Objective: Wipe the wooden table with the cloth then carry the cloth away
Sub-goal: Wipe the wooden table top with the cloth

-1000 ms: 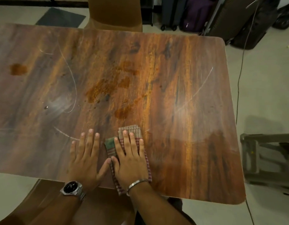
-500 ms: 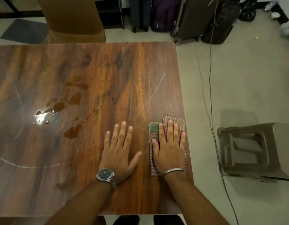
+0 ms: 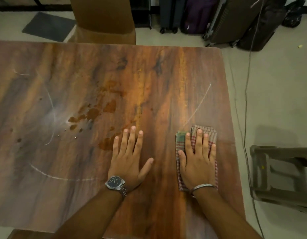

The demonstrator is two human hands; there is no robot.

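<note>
A folded checked cloth [image 3: 204, 132], red, beige and green, lies flat on the wooden table [image 3: 158, 80] near its right edge. My right hand [image 3: 198, 162] presses flat on top of the cloth, fingers spread, covering most of it. My left hand [image 3: 129, 157] rests flat and empty on the bare wood to the left of the cloth, a watch on its wrist. Wet brown spill patches [image 3: 95, 112] and small droplets sit left of my left hand.
A brown chair [image 3: 104, 19] stands at the table's far side. Suitcases and bags [image 3: 223, 19] line the back wall. A grey plastic stool [image 3: 283, 176] stands on the floor to the right, beside a thin cable [image 3: 247, 80]. A dark mat [image 3: 47, 26] lies at the back left.
My right hand has slid the cloth from the table's front middle to near the right edge. My left hand moved right along with it, staying flat on the wood.
</note>
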